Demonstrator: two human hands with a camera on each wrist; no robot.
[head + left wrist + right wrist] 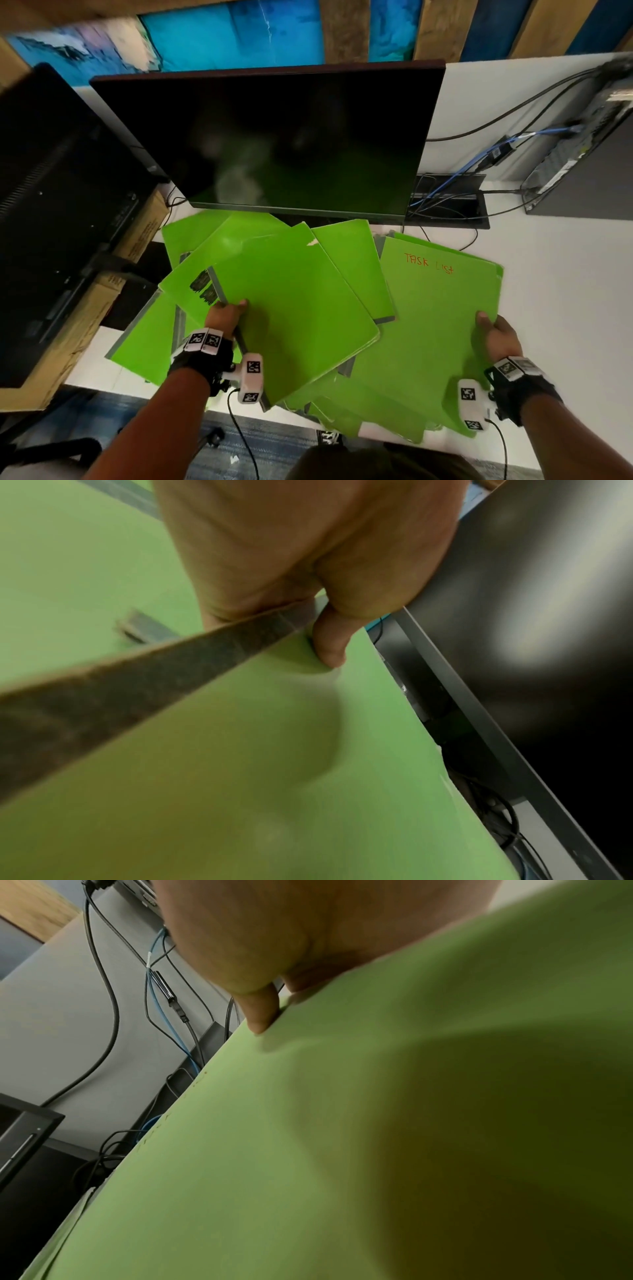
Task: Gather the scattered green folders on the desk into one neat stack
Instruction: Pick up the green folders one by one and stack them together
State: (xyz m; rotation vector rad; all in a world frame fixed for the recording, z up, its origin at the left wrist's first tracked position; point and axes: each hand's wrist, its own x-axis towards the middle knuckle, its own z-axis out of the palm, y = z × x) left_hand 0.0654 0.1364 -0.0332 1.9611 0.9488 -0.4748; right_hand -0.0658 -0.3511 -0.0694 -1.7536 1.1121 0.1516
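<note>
Several green folders lie fanned across the white desk in front of a dark monitor. My left hand grips the grey-spined left edge of the top middle folder, thumb on its cover; the left wrist view shows the thumb pressed on that green folder beside its spine. My right hand holds the right edge of the folder marked "TASK LIST", thumb on top; in the right wrist view the thumb lies on that green cover. More folders stick out below on the left.
The dark monitor stands right behind the folders. A second black monitor and cardboard boxes sit at the left. Cables, a desk cable box and a computer case fill the back right. The desk's front edge is near my body.
</note>
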